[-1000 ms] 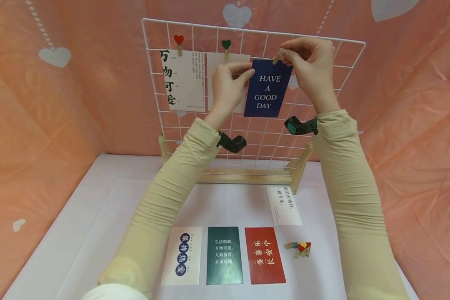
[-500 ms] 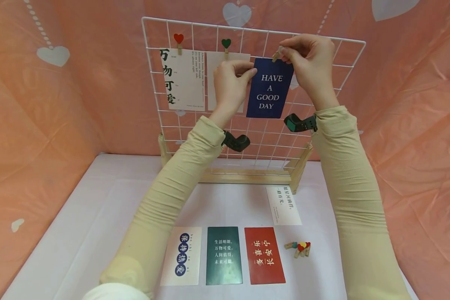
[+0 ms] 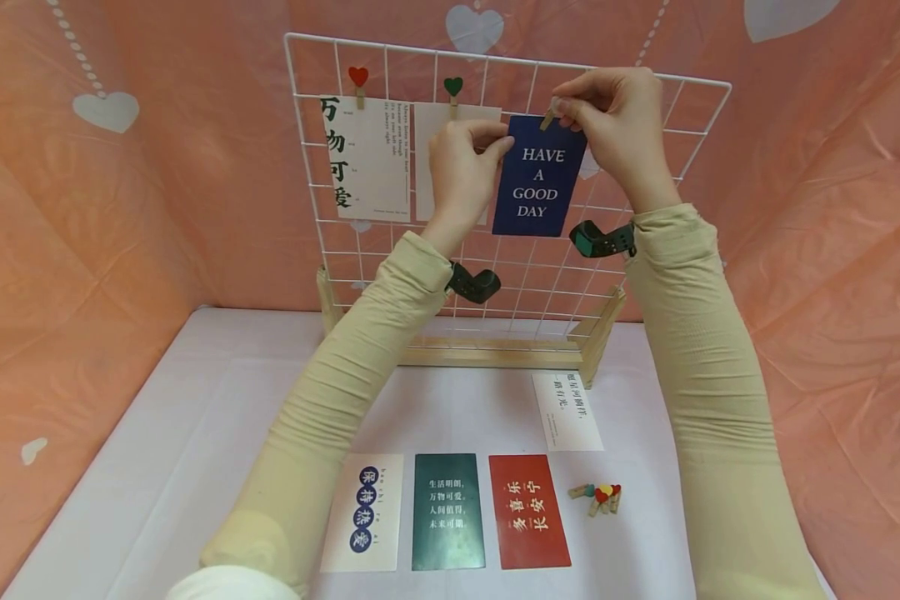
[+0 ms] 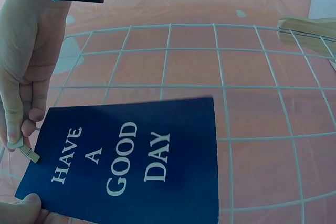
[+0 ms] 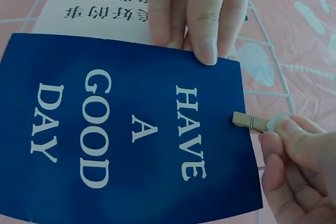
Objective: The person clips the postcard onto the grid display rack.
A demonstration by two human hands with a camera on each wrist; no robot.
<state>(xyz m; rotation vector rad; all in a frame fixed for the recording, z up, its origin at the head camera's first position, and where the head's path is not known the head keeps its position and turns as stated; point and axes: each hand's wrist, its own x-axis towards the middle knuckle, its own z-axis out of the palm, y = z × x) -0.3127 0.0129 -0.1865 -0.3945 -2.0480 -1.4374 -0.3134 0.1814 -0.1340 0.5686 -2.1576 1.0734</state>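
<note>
A dark blue card [image 3: 538, 179] printed "HAVE A GOOD DAY" stands upright against the upper right of the white wire grid [image 3: 510, 283]. My left hand [image 3: 465, 171] pinches its left edge near the top corner between thumb and fingers. At the card's top edge my right hand [image 3: 618, 121] pinches a small wooden clothespin [image 5: 249, 121] with a whitish ornament. In the right wrist view the clothespin's tip overlaps the card's edge. Left of the blue card, two pale cards hang on the grid: one [image 3: 375, 162] under a red heart clothespin [image 3: 358, 77], another [image 3: 433, 129] under a green heart clothespin [image 3: 453, 87].
On the white table [image 3: 195, 433] lie a white card with blue circles [image 3: 363, 512], a green card [image 3: 448, 511], a red card [image 3: 529, 511] and a white card [image 3: 568, 412]. Several heart clothespins [image 3: 603, 497] sit right of them. A wooden base [image 3: 495, 357] supports the grid.
My left hand and the blue card have shifted slightly right. My right hand has tilted a little, and the clothespin's tip has moved slightly left along the card's top edge.
</note>
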